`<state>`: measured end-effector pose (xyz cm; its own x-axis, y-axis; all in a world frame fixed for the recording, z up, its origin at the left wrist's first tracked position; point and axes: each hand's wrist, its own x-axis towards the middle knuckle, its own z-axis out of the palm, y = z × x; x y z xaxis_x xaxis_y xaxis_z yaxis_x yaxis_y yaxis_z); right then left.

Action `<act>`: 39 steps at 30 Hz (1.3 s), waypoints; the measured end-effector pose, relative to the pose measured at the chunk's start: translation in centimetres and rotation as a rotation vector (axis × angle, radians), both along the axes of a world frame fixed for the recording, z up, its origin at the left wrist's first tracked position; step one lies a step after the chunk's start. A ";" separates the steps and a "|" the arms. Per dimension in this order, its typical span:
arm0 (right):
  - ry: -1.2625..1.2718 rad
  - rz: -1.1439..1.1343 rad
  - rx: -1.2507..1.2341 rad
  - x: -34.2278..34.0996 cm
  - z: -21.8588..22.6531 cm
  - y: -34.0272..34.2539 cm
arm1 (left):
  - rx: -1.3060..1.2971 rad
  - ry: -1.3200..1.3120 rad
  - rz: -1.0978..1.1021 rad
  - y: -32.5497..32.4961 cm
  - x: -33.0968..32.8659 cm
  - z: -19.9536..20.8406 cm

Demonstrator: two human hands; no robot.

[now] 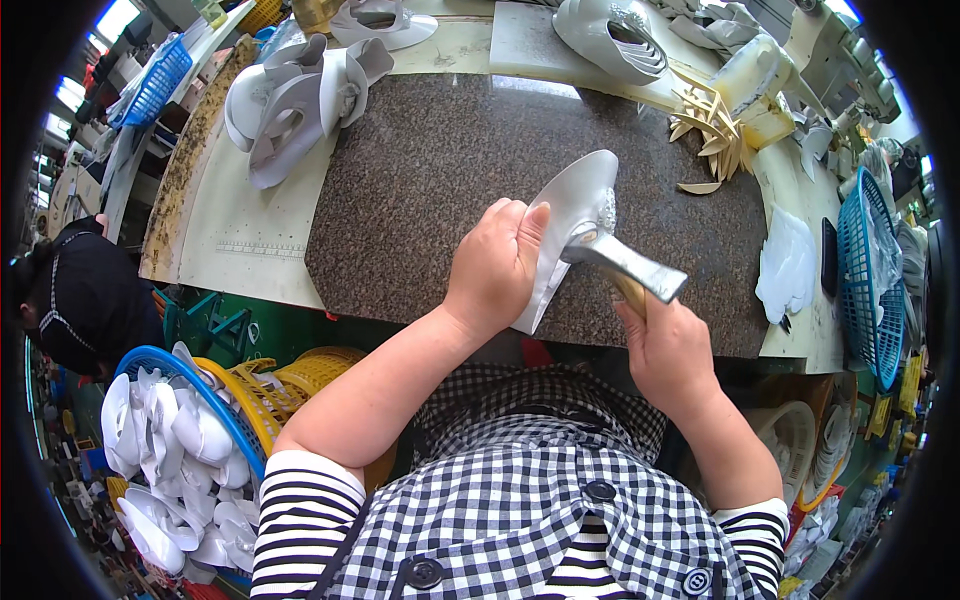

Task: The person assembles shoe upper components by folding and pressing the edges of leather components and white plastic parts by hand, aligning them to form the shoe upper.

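My left hand (497, 262) grips a white shoe upper (580, 188) by its side, thumb on top, over the near part of a dark speckled stone slab (420, 170). A beaded-looking ornament shows on the upper's right side. My right hand (668, 345) is closed round the wooden handle of a hammer (630, 262). The hammer's metal head lies across the lower right part of the upper, seemingly touching it. My left fingers behind the upper are partly hidden.
White shoe uppers (300, 105) pile at the slab's left, with another stack (612, 40) at the back. Curved tan pieces (715, 130) lie at the back right. A blue basket (868, 285) stands right; another basket (250, 440) full of white pieces sits lower left. A person (90, 290) is at far left.
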<state>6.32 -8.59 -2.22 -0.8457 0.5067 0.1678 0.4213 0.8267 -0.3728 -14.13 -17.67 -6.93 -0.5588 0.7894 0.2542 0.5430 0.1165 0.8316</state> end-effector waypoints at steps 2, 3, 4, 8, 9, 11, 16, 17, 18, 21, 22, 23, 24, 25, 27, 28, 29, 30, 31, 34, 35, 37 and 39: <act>-0.128 -0.030 -0.071 0.3 -0.5 -0.5 | 0.000 0.014 -0.012 0.0 0.1 0.0; -0.138 -0.021 -0.082 0.5 -0.6 -0.4 | 0.001 0.030 -0.020 0.0 0.1 0.1; -0.133 -0.021 -0.102 0.2 0.3 -0.3 | -0.005 0.030 -0.021 -0.1 0.1 0.1; -0.159 0.006 -0.156 0.7 -0.1 -0.9 | 0.015 0.022 -0.037 -0.1 -0.1 0.0; -0.230 0.023 -0.186 0.9 -0.3 -1.1 | 0.044 0.021 -0.049 -0.1 -0.1 -0.1; -0.200 0.017 -0.180 0.2 1.1 -0.3 | 0.028 0.019 -0.056 -0.2 -0.3 -0.1; -0.273 0.075 -0.193 0.4 0.8 -1.9 | 0.037 0.007 -0.094 0.0 -1.0 1.6; -0.274 0.073 -0.191 0.4 0.7 -1.9 | 0.022 0.055 -0.120 0.4 -1.0 3.2; -0.273 0.067 -0.170 0.3 0.7 -1.9 | 0.009 0.103 -0.148 0.8 -1.0 4.5; -0.199 0.086 -0.093 0.8 1.0 -0.9 | -0.020 0.282 -0.232 3.2 -0.4 7.2; -0.129 0.085 -0.047 0.9 1.1 -0.5 | 0.098 0.350 -0.220 3.7 0.0 7.2; -0.105 0.022 0.030 0.8 1.7 0.1 | 0.105 0.363 -0.234 3.9 0.0 7.3; -0.080 -0.004 0.051 0.6 1.6 1.2 | 0.213 0.291 -0.164 3.9 0.0 7.2; -0.059 -0.055 0.067 0.8 1.3 2.2 | 0.318 0.208 -0.119 4.2 0.1 6.7; -0.054 -0.106 0.011 0.6 0.7 3.0 | 0.384 0.274 -0.053 3.4 -0.1 3.7; -0.088 -0.075 -0.020 0.6 0.2 3.4 | 0.406 0.272 -0.036 3.1 -0.1 2.6; -0.129 -0.037 -0.059 0.5 -0.1 3.7 | 0.402 0.278 -0.054 2.6 -0.1 2.2; -0.141 -0.044 -0.063 0.7 0.5 3.9 | 0.428 0.287 -0.039 2.2 -0.1 1.9; -0.142 -0.045 -0.073 1.1 1.0 3.5 | 0.449 0.290 -0.009 1.6 0.1 1.7; 0.077 -0.056 -0.096 1.6 0.6 1.7 | 0.477 0.356 -0.016 1.0 0.4 1.3; -0.122 -0.044 -0.162 1.4 0.6 1.2 | 0.471 0.354 -0.025 0.6 0.4 0.8; -0.184 -0.031 -0.231 0.8 0.5 1.4 | 0.509 0.359 0.029 -0.7 0.5 -0.9; -0.135 -0.022 -0.219 0.7 1.6 1.2 | 0.501 0.307 0.053 -2.2 0.7 -2.0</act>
<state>6.99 -7.35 -0.64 -0.8416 0.5366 -0.0613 0.4960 0.7229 -0.4811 -13.42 -19.88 -8.90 -0.4363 0.5043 0.7452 0.7718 -0.2161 0.5981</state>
